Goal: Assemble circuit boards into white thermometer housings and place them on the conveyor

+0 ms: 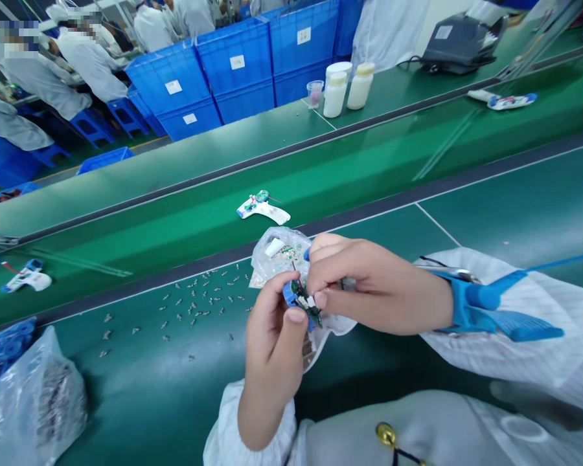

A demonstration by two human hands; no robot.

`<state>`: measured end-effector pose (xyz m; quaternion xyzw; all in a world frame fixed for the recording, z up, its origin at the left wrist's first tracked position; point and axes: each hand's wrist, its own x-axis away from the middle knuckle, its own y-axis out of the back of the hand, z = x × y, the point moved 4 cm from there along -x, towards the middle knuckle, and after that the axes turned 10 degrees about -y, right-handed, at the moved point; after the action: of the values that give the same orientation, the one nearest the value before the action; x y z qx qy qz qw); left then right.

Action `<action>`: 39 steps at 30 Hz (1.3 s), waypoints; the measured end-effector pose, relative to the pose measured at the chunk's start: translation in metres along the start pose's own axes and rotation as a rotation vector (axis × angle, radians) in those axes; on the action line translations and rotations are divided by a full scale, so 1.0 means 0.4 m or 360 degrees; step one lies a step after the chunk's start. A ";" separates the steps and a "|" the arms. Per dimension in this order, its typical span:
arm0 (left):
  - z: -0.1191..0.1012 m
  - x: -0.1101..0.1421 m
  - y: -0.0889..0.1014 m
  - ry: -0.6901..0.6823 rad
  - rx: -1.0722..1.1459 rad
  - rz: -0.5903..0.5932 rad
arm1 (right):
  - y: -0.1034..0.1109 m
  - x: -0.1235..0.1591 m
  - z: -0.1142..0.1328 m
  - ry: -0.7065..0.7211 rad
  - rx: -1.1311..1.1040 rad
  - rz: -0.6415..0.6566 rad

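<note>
White labels on the blue crates (233,45), their dark markings too small and blurred to read.

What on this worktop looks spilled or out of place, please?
The small metal parts lie scattered on the green worktop, between the left hand and the clear plastic bag at lower left. They look odd because they are loose, in no container, but may be spread deliberately.

Glossy green belt (184,223) — smooth blue plastic crates (236,61)
</note>
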<state>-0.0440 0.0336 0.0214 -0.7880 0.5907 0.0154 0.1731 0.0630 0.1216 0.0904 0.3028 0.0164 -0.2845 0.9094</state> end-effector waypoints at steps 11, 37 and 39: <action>-0.036 0.006 -0.008 0.0027 -0.0136 0.0156 | 0.009 0.012 0.037 0.0118 0.0249 -0.0033; -0.099 0.014 -0.007 -0.0708 -0.1582 0.0390 | 0.009 0.007 0.064 -0.0024 0.0607 0.0153; -0.100 0.015 -0.007 -0.0695 -0.1627 0.0418 | 0.008 0.007 0.065 -0.0027 0.0613 0.0191</action>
<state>-0.0468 0.0170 0.0584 -0.6699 0.5517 0.4831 -0.1155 0.0634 0.1076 0.1128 0.4693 -0.0640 -0.2301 0.8501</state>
